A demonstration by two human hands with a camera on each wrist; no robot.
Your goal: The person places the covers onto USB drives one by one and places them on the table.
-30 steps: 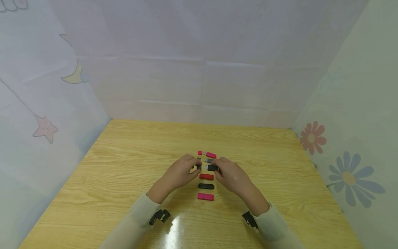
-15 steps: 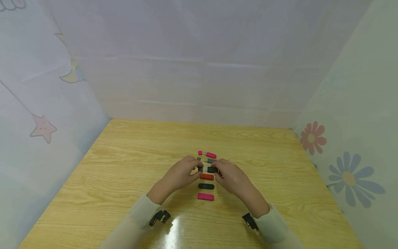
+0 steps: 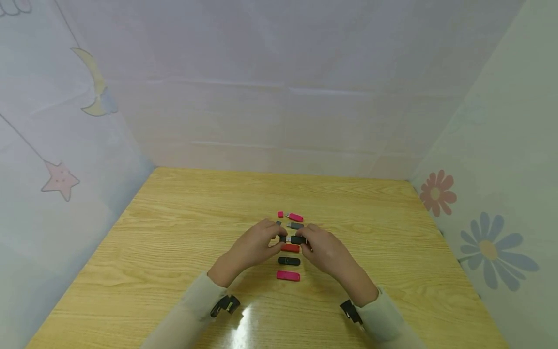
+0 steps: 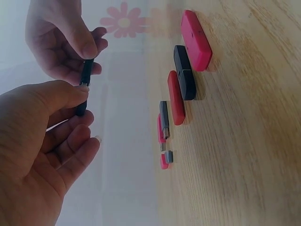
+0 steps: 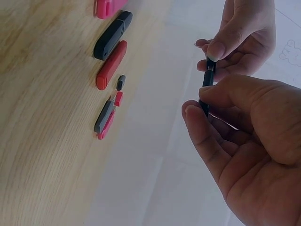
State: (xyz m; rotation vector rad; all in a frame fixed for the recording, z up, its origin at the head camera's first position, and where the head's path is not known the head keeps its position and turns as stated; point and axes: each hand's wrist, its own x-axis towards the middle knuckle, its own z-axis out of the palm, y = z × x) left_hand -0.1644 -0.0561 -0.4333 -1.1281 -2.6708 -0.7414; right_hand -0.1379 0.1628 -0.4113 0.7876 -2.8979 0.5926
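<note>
Between thumb and fingers my left hand (image 3: 255, 246) pinches a small black cap (image 4: 81, 110). My right hand (image 3: 326, 246) pinches the body of a black USB stick (image 3: 298, 239). Its silver connector (image 3: 288, 239) points left, in line with the cap, whose near end is right at the connector's tip in the head view. Both wrist views show cap and stick held end to end above the table. Right below the hands in the head view lies a red USB stick (image 3: 290, 248), partly overlapped by my left fingertips.
Beyond the hands lie an uncapped pink stick (image 3: 296, 217) with its pink cap (image 3: 280, 214), and an uncapped grey stick (image 3: 296, 226) with its grey cap (image 3: 278, 223). Nearer are a capped black stick (image 3: 289, 261) and a pink stick (image 3: 288, 276) on the wooden table (image 3: 174, 232).
The black cap in my left hand has moved right, up to the connector. My right hand has brought the black stick slightly nearer to me.
</note>
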